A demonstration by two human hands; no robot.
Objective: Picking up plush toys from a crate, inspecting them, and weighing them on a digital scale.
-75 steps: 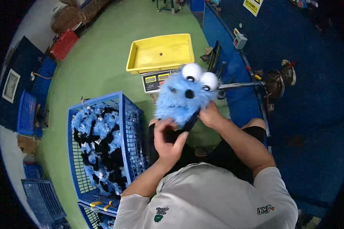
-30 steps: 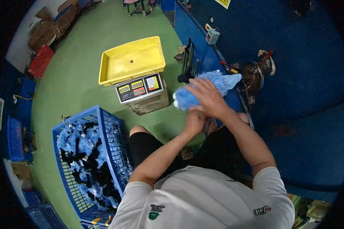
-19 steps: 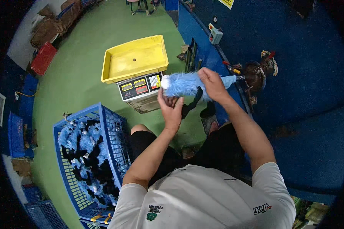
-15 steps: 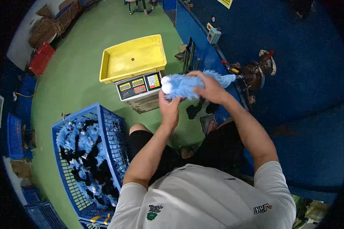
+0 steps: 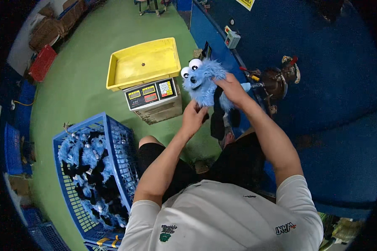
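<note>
A fluffy blue plush toy (image 5: 205, 79) with round white eyes and black limbs is held up between my hands. My right hand (image 5: 232, 88) grips its body from the right, fingers closed round the fur. Beneath the head, my left hand (image 5: 193, 118) has its fingers closed by a dark part of the toy. The toy's right end sits at the metal nozzle (image 5: 256, 85) of a machine on the blue wall; the exact join is partly hidden. Its face is turned to the upper left, and a black leg hangs down.
A yellow tray (image 5: 142, 79) rests on a digital scale (image 5: 150, 95) ahead. A blue basket (image 5: 108, 146) of similar plush toys stands at my left. The machine's valve fitting (image 5: 276, 83) juts from the blue wall, below a grey control box (image 5: 232, 39). A red crate (image 5: 42, 62) lies far left.
The plush toy has turned so its face and eyes now show, and its black limbs hang down. My left hand has moved slightly lower and right; my right hand stays on the toy's body.
</note>
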